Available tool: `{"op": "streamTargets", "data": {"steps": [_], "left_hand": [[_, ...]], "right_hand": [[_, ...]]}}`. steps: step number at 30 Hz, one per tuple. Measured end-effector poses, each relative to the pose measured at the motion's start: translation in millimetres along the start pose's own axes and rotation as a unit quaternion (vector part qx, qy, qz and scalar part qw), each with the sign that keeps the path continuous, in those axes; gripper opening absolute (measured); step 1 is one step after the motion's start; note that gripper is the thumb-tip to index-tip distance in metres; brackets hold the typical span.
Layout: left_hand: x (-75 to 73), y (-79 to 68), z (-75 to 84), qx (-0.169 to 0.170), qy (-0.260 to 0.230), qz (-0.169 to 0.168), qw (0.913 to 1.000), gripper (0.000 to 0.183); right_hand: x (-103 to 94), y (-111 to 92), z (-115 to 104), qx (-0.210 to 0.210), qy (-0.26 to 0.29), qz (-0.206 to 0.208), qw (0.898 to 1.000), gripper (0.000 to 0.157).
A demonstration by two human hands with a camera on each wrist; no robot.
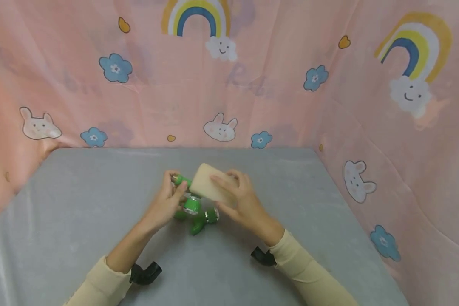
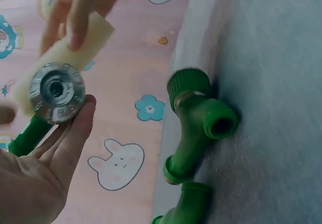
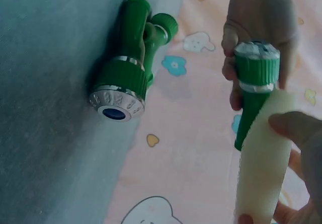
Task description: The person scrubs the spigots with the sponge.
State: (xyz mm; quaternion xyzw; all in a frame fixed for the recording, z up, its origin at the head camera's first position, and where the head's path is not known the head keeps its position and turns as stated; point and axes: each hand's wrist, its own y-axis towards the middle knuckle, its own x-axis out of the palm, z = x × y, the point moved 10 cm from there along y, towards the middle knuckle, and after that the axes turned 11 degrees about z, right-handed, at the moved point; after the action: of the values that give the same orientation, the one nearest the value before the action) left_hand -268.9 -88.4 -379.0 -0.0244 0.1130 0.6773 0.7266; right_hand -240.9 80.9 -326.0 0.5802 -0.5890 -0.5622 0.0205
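Note:
My left hand (image 1: 163, 206) holds a green hose nozzle (image 1: 192, 205) with a ribbed collar and a silver face, raised above the table. In the left wrist view the round silver face (image 2: 57, 93) points at the camera. My right hand (image 1: 246, 202) grips a cream sponge (image 1: 208, 182) between thumb and fingers. The sponge (image 3: 266, 158) overlaps the nozzle's narrower body (image 3: 250, 118) in the right wrist view, hiding part of it. Below the hands, a second green nozzle (image 3: 118, 80) with a silver face lies on the table, close to another green piece (image 3: 163, 30).
The grey table (image 1: 80, 199) meets a pink curtain (image 1: 149, 102) printed with rabbits, flowers and rainbows at the back and sides. A black curved piece (image 1: 146, 273) sits by the left cuff, and a similar black piece (image 1: 263, 257) by the right cuff.

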Motion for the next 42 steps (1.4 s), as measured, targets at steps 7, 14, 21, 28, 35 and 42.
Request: {"op": "streamTargets", "data": {"steps": [7, 14, 21, 28, 35, 42], "left_hand": [[12.3, -7.3, -1.0, -0.009, -0.048, -0.052, 0.9974, 0.086], [-2.5, 1.8, -1.1, 0.000, -0.022, -0.013, 0.9997, 0.101], [-2.4, 2.1, -2.5, 0.000, -0.006, -0.031, 0.9995, 0.080], [10.7, -2.9, 4.2, 0.048, 0.022, -0.073, 0.9959, 0.049], [9.6, -4.8, 6.9, 0.042, 0.027, -0.075, 0.9959, 0.050], [-1.1, -1.6, 4.2, 0.002, 0.018, -0.051, 0.9985, 0.052]], "right_hand": [[0.9, -5, 7, 0.027, -0.014, 0.006, 1.000, 0.064], [-10.0, 3, 21, 0.030, -0.040, 0.016, 0.999, 0.064], [-20.8, 6, 29, 0.054, -0.017, 0.016, 0.998, 0.061], [-4.3, 2, 11, 0.033, 0.075, -0.025, 0.996, 0.062], [-3.3, 2, 21, 0.071, 0.037, -0.028, 0.996, 0.063], [-18.4, 6, 36, 0.083, -0.018, 0.003, 0.996, 0.062]]}}
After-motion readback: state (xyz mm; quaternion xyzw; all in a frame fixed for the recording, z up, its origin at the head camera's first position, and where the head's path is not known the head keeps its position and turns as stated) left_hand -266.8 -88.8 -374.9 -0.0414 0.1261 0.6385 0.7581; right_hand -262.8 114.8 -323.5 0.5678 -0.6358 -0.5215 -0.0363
